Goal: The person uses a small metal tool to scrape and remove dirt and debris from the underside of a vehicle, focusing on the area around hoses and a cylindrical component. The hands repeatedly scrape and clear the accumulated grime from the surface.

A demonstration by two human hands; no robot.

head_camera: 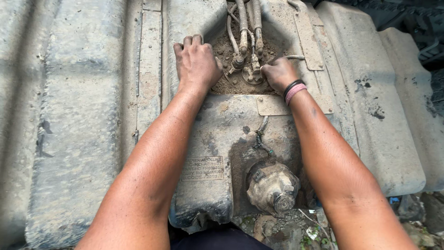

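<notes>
A large dust-caked metal tank (pixel 83 115) fills the view. In a recess at its top, several dirty hoses (pixel 243 25) run down to a fitting (pixel 252 71) sunk in packed dirt. My left hand (pixel 196 60) lies flat, fingers together, on the tank just left of the recess, holding nothing. My right hand (pixel 277 73) is closed around the fitting at the hose ends; its wrist carries a black and a pink band (pixel 294 90). What sits inside the right hand's fingers is hidden.
A grimy filler cap (pixel 273 187) with a short chain (pixel 260 136) sits near the tank's near edge. A stamped label plate (pixel 202 168) is left of it. Metal straps (pixel 309 34) cross the tank. Gravel and debris (pixel 296 227) lie below.
</notes>
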